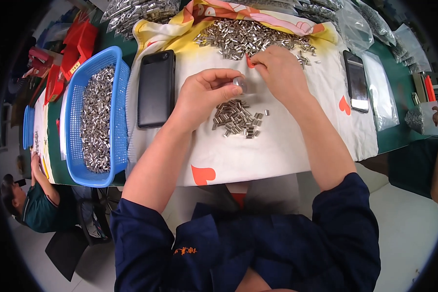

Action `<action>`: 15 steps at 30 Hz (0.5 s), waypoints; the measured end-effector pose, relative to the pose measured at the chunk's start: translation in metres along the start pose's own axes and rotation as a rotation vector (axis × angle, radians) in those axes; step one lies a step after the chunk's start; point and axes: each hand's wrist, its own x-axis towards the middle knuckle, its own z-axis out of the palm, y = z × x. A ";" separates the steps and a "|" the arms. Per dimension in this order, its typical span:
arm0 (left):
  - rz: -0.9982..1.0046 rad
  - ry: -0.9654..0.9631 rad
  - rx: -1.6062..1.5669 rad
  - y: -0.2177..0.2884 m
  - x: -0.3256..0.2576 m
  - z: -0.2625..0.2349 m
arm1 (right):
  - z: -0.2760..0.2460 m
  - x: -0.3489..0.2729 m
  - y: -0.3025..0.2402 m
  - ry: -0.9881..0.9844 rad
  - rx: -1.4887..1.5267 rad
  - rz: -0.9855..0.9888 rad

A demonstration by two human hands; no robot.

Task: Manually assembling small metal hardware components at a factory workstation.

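Observation:
My left hand (207, 95) is closed, with a small round clear disc-like piece (240, 85) pinched between thumb and fingers. My right hand (280, 73) is at the near edge of a big pile of small silver metal cylinders (250, 35). Its fingers are curled together, pointing down at the cloth; anything between them is too small or hidden to make out. Below my two hands lies a smaller heap of the same cylinders (236, 118), with one loose cylinder (266, 112) to its right. All of it rests on a white cloth (258, 155) printed with red hearts.
On the left stand a blue plastic basket (120, 112) full of cylinders and a black rectangular case (156, 88). A phone (356, 80) and clear plastic bags (380, 92) lie on the right. Bagged metal parts (136, 13) line the back. Other people sit at both sides.

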 end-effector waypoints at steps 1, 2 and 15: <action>-0.011 0.008 -0.034 0.000 0.000 -0.001 | 0.000 0.000 -0.001 -0.003 -0.031 -0.012; -0.011 0.008 -0.032 0.000 0.000 -0.001 | -0.001 0.000 -0.001 -0.002 -0.031 -0.012; 0.029 -0.013 -0.221 -0.001 0.002 -0.006 | -0.028 -0.004 -0.027 -0.215 0.807 0.182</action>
